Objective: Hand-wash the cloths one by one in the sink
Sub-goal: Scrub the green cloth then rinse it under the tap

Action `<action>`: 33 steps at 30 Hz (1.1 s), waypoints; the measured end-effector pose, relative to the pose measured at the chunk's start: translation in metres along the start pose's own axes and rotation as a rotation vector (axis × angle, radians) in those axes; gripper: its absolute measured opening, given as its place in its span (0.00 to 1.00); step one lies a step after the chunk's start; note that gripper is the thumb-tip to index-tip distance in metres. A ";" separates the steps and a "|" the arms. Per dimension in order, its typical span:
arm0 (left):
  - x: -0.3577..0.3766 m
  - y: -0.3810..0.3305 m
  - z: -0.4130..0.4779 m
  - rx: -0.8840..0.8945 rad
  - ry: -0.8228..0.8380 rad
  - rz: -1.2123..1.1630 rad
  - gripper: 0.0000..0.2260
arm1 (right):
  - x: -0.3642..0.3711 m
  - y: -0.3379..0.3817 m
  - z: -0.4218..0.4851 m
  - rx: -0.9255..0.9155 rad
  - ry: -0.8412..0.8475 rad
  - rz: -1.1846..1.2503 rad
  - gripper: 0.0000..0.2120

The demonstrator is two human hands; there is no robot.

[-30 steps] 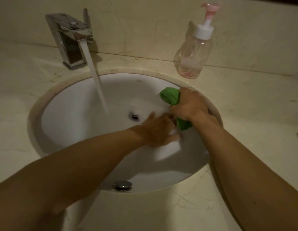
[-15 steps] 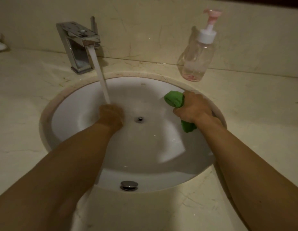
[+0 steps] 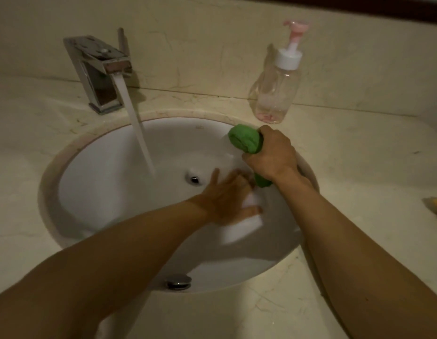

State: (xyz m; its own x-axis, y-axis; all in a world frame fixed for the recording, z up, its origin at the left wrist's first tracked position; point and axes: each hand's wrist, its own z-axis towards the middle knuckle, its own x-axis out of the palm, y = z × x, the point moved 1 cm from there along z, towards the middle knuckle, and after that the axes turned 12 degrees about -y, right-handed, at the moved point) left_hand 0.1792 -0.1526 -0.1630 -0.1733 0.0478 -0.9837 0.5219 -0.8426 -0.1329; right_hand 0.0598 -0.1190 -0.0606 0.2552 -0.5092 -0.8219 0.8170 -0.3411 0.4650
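A wet green cloth [image 3: 245, 139] is bunched into a roll at the right side of the white sink [image 3: 102, 196]. My right hand [image 3: 271, 155] is closed around its middle; one end sticks out above the fist and the other end hangs below it. My left hand [image 3: 224, 194] lies inside the basin with its fingers spread and nothing in it. Its fingertips are just beside the cloth's lower end, and the hand is slightly blurred.
Water [image 3: 136, 123] runs from the chrome tap [image 3: 97, 69] at the back left and lands left of the drain [image 3: 194, 179]. A clear pump bottle [image 3: 276, 91] stands behind the sink's right rim. A yellow object [image 3: 436, 204] shows at the counter's right edge. A chrome cap [image 3: 178, 282] sits at the basin's front.
My left hand was under the running water half a second ago and has swung right to the basin wall below the cloth. My right hand keeps its hold on the cloth.
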 end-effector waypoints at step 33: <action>-0.043 0.139 -0.055 -0.460 -0.027 0.288 0.17 | -0.003 0.007 -0.005 0.034 -0.037 0.189 0.22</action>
State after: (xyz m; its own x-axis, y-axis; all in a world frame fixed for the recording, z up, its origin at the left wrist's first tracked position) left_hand 0.3054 -0.2419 -0.1462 0.0131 -0.1693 -0.9855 0.8620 -0.4976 0.0969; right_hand 0.0670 -0.1160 -0.0561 0.3827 -0.5949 -0.7069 0.7383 -0.2631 0.6211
